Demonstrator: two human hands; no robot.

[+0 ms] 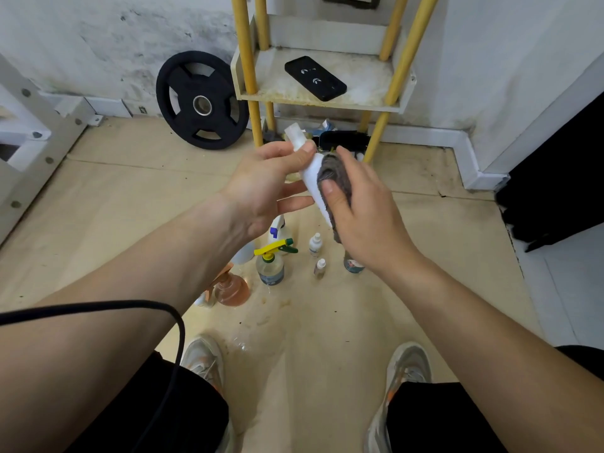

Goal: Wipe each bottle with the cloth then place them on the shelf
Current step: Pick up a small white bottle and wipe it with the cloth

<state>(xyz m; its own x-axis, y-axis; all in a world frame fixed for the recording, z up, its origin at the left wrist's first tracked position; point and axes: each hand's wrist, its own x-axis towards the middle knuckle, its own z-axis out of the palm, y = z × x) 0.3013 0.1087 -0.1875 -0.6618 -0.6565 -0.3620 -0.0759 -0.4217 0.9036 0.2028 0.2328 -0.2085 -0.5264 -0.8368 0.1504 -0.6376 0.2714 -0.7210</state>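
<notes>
Head view, looking down at the floor (130, 207); the person's hands meet just above frame centre.

Left hand (261, 188): thumb and forefinger pinch the white bottle (310, 178) at its neck, just under the cap. The lower fingers reach out straight beneath the bottle's body. The bottle is held in the air, tilted, with its cap toward 11 o'clock and its base toward 5 o'clock.

Right hand (362, 210): wrapped round the grey cloth (333, 171), thumb on top, pressing it onto the bottle's right side. The cloth covers much of the bottle's lower body.

Shelf (320, 104): at 12 o'clock from the hands, a pale tray on yellow posts against the wall. A black phone (315, 78) lies flat on it at a slant.

On the floor, at 6 o'clock below the hands, stands a group of bottles:
- a spray bottle (271, 263) with a yellow and green trigger
- a white sprayer (277, 228) with a blue trigger, behind it
- two small dropper bottles (315, 245), just to the right
- an orange bottle (230, 287) at the group's 8 o'clock
- one more bottle (353, 264), half hidden under the right wrist

A black weight plate (201, 99) leans on the wall at 10 o'clock. A black cable (176, 325) crosses the left forearm. Shoes (204, 358) show at the bottom edge.
</notes>
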